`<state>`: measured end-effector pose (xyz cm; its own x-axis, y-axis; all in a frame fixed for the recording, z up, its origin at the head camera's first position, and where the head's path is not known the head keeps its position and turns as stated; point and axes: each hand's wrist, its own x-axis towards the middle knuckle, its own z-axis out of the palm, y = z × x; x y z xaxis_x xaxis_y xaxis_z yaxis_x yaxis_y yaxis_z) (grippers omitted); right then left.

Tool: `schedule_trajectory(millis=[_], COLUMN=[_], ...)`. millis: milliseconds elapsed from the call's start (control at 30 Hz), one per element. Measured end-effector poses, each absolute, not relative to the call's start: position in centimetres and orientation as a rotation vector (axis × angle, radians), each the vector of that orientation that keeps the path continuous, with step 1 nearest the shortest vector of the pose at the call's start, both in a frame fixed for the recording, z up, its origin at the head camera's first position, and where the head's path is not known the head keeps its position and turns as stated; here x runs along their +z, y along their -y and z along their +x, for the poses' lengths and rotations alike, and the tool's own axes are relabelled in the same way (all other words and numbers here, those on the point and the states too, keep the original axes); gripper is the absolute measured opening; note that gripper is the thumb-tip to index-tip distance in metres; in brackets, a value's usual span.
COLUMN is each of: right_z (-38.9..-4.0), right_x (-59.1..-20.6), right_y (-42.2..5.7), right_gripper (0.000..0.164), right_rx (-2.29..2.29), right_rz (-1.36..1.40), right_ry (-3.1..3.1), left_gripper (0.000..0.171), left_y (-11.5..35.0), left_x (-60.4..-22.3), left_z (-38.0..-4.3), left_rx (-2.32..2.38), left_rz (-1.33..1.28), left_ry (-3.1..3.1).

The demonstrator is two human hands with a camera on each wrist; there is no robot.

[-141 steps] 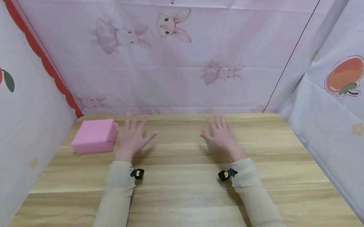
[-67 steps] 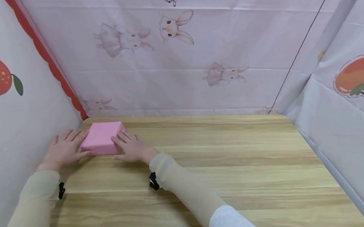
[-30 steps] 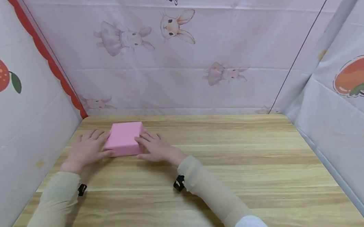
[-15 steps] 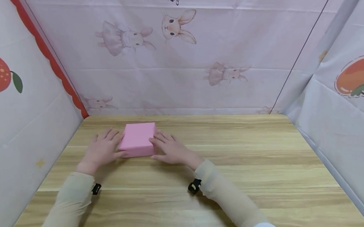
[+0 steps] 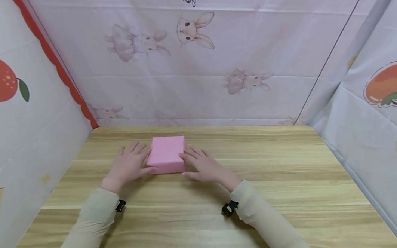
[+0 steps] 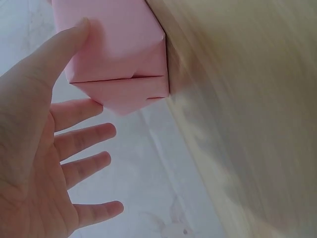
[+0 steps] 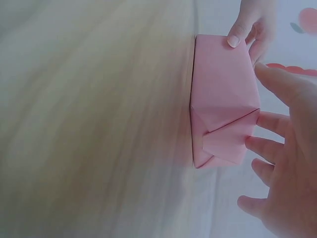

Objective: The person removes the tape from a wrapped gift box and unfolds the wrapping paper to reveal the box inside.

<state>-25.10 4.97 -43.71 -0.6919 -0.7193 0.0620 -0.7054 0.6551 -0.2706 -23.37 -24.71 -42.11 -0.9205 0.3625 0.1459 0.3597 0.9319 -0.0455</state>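
Note:
A pink paper-wrapped box [image 5: 166, 152] lies flat on the wooden table, between the two hands. At its left side is the left hand [image 5: 128, 166], fingers spread and mostly straight. In the left wrist view, the left thumb [image 6: 74, 37] lies on the front face of the box [image 6: 111, 44], and the index finger touches its folded end. The right hand [image 5: 205, 166] is at the opposite side. In the right wrist view, the right hand's fingertips [image 7: 255, 144] touch the folded end of the box [image 7: 225, 82], its other fingers spread apart.
The wooden table [image 5: 273, 195] extends all around the box. A printed rabbit cloth [image 5: 195, 64] hangs along the back edge, and fruit-print cloths stand at the left [image 5: 24, 148] and right [image 5: 380, 129]. Black straps with small devices are on both wrists.
The hands started apart, then came to either side of the box at the far left. Since then box and hands have slid rightward together along the table.

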Motion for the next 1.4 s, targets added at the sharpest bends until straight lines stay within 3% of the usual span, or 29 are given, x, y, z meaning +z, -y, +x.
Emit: schedule_trajectory(millis=[967,1400], right_z=[-20.4,-18.8], right_x=[-43.5,-43.5], right_y=[-17.6,-20.8], right_gripper=[0.065,0.066], right_rx=[-0.646,-0.639], right_rz=[-1.191,-1.163], right_ry=[-2.827,-2.857], left_gripper=[0.09,0.091], left_y=[13.9,10.9], left_x=[-42.2,-42.5], left_z=[-21.4,-20.5], left_rx=[-0.119,-0.151], left_rz=[-0.803,-0.833], left_ry=[2.908,2.915])
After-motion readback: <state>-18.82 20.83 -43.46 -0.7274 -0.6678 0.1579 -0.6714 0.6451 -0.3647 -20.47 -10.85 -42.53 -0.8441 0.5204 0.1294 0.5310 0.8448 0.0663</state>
